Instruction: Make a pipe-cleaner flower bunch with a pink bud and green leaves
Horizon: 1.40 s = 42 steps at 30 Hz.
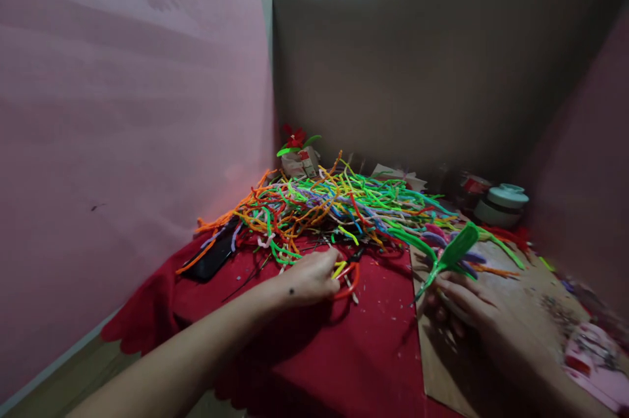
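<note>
A big heap of coloured pipe cleaners [339, 205] lies on a red cloth [344, 346]. My left hand [309, 277] reaches to the heap's near edge, its fingers closed around red-handled scissors [348, 277] and a yellow strand. My right hand [466, 303] rests on a brown cardboard sheet [521, 313] and grips the stem of a green pipe-cleaner leaf piece [449, 254], which points up and to the right.
A black phone [213, 257] lies at the heap's left edge. A finished red pipe-cleaner flower [296, 139] stands at the back. A pale green lidded jar [501, 204] sits at the back right. Cardboard walls enclose the space on three sides.
</note>
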Tool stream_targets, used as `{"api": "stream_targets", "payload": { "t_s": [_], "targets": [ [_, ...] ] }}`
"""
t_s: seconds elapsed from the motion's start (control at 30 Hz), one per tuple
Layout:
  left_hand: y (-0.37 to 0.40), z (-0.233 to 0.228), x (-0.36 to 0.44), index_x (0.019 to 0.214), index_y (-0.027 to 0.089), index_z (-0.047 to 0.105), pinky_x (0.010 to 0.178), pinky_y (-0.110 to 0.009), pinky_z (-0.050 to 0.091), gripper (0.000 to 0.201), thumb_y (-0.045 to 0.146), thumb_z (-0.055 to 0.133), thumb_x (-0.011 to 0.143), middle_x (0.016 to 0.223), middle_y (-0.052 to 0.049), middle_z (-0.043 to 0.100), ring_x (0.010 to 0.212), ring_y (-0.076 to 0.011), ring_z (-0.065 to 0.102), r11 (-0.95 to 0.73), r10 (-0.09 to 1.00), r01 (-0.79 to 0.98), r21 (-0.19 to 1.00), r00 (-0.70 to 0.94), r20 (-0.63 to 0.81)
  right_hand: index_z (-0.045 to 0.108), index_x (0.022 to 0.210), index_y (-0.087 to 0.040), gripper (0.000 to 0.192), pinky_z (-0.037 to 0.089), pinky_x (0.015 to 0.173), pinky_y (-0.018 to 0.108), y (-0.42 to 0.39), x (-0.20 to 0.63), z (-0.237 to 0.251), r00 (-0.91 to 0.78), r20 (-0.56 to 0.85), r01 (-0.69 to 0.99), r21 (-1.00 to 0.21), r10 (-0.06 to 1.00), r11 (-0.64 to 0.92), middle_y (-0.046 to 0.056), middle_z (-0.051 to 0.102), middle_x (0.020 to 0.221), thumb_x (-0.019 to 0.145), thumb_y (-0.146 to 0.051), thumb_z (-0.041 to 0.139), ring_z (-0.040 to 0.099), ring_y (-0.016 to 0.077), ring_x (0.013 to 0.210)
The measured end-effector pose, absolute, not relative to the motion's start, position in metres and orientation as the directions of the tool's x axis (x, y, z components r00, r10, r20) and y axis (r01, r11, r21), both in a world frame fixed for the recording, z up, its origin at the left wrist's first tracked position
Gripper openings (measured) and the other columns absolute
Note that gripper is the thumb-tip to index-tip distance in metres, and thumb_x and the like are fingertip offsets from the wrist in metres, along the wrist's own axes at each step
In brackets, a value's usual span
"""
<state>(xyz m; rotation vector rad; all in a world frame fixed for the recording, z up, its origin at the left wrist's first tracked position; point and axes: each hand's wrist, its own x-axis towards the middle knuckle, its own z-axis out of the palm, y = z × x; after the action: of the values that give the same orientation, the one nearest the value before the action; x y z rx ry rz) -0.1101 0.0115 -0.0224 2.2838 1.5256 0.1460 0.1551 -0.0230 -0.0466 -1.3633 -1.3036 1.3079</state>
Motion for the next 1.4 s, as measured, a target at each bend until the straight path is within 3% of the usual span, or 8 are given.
{"api": "stream_targets", "payload": {
  "t_s": [0.07, 0.1, 0.17, 0.33, 0.5, 0.8, 1.1, 1.4],
  "targets": [
    [0.007, -0.015, -0.115, 0.1, 0.013, 0.05, 0.053, -0.022, 0.039, 0.031, 0.022, 0.049, 0.071, 0.074, -0.001, 0.056, 0.059, -0.0116, 0.052, -0.123, 0.873, 0.664, 0.738, 0.426, -0.238, 0.055, 0.068, -0.019, 0.029, 0.033, 0.04, 0.02, -0.024, 0.154, -0.041, -0.069, -0.142, 0.168, -0.977, 0.987, -0.129, -0.001, 0.057, 0.056, 0.079, -0.045, 0.05, 0.046, 0.0102, 0.044],
    [0.002, -0.012, -0.115, 0.102, 0.012, 0.049, 0.054, -0.021, 0.039, 0.035, 0.022, 0.053, 0.069, 0.074, 0.0, 0.055, 0.059, -0.0098, 0.05, -0.031, 0.838, 0.511, 0.859, 0.482, -0.257, 0.054, 0.067, -0.019, 0.027, 0.035, 0.041, 0.02, -0.024, 0.154, -0.038, -0.051, -0.127, 0.178, -0.977, 0.991, -0.116, -0.001, 0.056, 0.056, 0.078, -0.043, 0.051, 0.047, 0.0105, 0.045],
    [-0.009, -0.007, -0.113, 0.095, 0.012, 0.05, 0.057, -0.021, 0.041, 0.034, 0.018, 0.059, 0.064, 0.079, -0.001, 0.056, 0.06, -0.0084, 0.051, 0.137, 0.759, 0.271, 0.953, 0.589, -0.277, 0.054, 0.07, -0.019, 0.025, 0.034, 0.039, 0.021, -0.023, 0.154, -0.034, -0.086, -0.131, 0.14, -0.983, 0.988, -0.119, -0.001, 0.056, 0.058, 0.078, -0.042, 0.05, 0.048, 0.0112, 0.045],
    [-0.036, 0.0, -0.087, 0.075, 0.013, 0.05, 0.045, -0.017, 0.031, 0.018, 0.016, 0.063, 0.063, 0.058, 0.005, 0.046, 0.047, -0.0041, 0.039, 0.371, 0.643, 0.049, 0.927, 0.707, -0.294, 0.055, 0.075, -0.017, 0.023, 0.036, 0.04, 0.021, -0.018, 0.157, -0.034, -0.097, -0.091, 0.127, -0.989, 0.991, -0.078, 0.002, 0.06, 0.064, 0.079, -0.038, 0.045, 0.048, 0.0102, 0.045],
    [-0.038, 0.001, -0.065, 0.076, 0.012, 0.054, 0.045, -0.018, 0.036, 0.009, 0.015, 0.056, 0.067, 0.059, 0.0, 0.056, 0.045, -0.0075, 0.049, 0.419, 0.542, 0.128, 0.899, 0.76, -0.36, 0.056, 0.075, -0.016, 0.023, 0.036, 0.042, 0.021, -0.018, 0.16, -0.033, -0.105, -0.068, 0.169, -0.984, 0.992, -0.05, 0.002, 0.058, 0.061, 0.079, -0.034, 0.043, 0.047, 0.0093, 0.045],
    [-0.026, -0.006, -0.057, 0.079, 0.007, 0.064, 0.054, -0.024, 0.045, 0.021, 0.015, 0.048, 0.069, 0.063, -0.007, 0.065, 0.056, -0.0141, 0.06, 0.384, 0.403, 0.236, 0.893, 0.827, -0.392, 0.055, 0.068, -0.018, 0.026, 0.036, 0.043, 0.022, -0.017, 0.163, -0.035, -0.143, -0.035, 0.194, -0.981, 0.989, -0.006, 0.0, 0.058, 0.059, 0.083, -0.034, 0.041, 0.047, 0.01, 0.046],
    [-0.027, -0.007, -0.044, 0.085, 0.016, 0.041, 0.047, -0.024, 0.044, 0.029, 0.014, 0.054, 0.06, 0.074, -0.005, 0.066, 0.053, -0.0157, 0.063, 0.401, 0.464, 0.235, 0.885, 0.781, -0.418, 0.054, 0.064, -0.019, 0.025, 0.036, 0.042, 0.022, -0.016, 0.162, -0.036, -0.119, -0.071, 0.146, -0.988, 0.99, -0.053, -0.001, 0.058, 0.056, 0.081, -0.033, 0.043, 0.049, 0.0103, 0.045],
    [-0.035, -0.001, -0.043, 0.087, 0.018, 0.034, 0.049, -0.024, 0.042, 0.037, 0.019, 0.059, 0.06, 0.072, -0.003, 0.063, 0.053, -0.0144, 0.061, 0.39, 0.513, 0.295, 0.872, 0.717, -0.472, 0.054, 0.063, -0.018, 0.027, 0.035, 0.043, 0.023, -0.017, 0.162, -0.032, -0.125, -0.065, 0.192, -0.981, 0.99, -0.04, 0.0, 0.057, 0.056, 0.082, -0.03, 0.04, 0.047, 0.0096, 0.043]
  ]
}}
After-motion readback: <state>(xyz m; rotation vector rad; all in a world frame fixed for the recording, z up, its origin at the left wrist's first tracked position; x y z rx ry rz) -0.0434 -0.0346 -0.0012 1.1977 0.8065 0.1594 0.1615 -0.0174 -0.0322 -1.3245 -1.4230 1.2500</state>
